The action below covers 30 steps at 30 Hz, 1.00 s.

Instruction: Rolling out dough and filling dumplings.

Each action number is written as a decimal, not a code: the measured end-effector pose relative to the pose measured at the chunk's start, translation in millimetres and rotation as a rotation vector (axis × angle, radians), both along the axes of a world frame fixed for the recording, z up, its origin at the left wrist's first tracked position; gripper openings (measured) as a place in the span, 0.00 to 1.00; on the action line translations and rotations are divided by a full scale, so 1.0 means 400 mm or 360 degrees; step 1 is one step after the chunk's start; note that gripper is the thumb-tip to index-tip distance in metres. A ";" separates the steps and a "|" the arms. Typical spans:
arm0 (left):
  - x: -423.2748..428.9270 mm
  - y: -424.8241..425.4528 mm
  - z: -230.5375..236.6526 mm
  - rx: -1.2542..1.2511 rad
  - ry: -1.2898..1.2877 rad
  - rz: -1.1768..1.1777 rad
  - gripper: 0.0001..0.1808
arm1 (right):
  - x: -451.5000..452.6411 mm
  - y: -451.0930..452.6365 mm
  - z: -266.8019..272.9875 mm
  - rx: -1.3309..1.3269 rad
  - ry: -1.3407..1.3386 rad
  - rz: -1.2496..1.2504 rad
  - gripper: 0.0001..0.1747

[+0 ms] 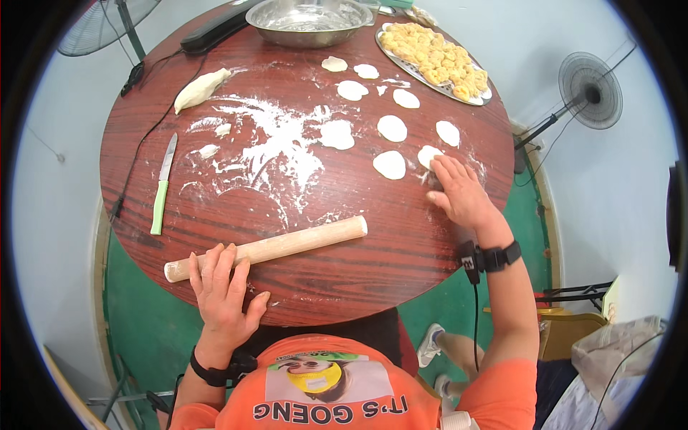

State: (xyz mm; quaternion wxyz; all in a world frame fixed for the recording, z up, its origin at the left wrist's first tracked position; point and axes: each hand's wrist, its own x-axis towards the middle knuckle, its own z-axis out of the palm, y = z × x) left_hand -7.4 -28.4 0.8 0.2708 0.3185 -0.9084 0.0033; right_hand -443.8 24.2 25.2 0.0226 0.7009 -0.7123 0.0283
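My left hand (224,301) rests with spread fingertips on the left part of a wooden rolling pin (303,240), which lies slanted near the table's front edge. At the right, the fingertips of my right hand (462,193) touch the edge of a small dough round (429,156), with the thumb apart. Other flattened dough rounds lie close by, among them one dough round (389,165) to its left and another dough round (448,133) above. A wider dough round (337,134) sits beside the scattered flour (279,145). Small dough pieces (209,151) are left of the flour.
A knife with a green handle (159,207) and a dough roll (201,90) lie on the left of the round table (322,290). At the back stand a metal basin (314,37) and a tray of yellow food pieces (435,56). A black cable (141,145) crosses the left side.
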 end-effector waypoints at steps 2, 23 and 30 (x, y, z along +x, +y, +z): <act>-0.002 0.003 -0.004 -0.0002 0.0007 -0.0011 0.28 | -0.021 -0.020 -0.001 0.0002 -0.0039 -0.0024 0.33; -0.006 -0.002 -0.003 -0.0023 -0.0060 0.0000 0.30 | -0.099 0.198 -0.059 -0.0248 -0.0090 -0.0387 0.29; -0.002 0.002 -0.003 -0.0017 -0.0076 0.0007 0.30 | -0.138 0.183 -0.046 -0.0477 -0.0513 -0.0485 0.22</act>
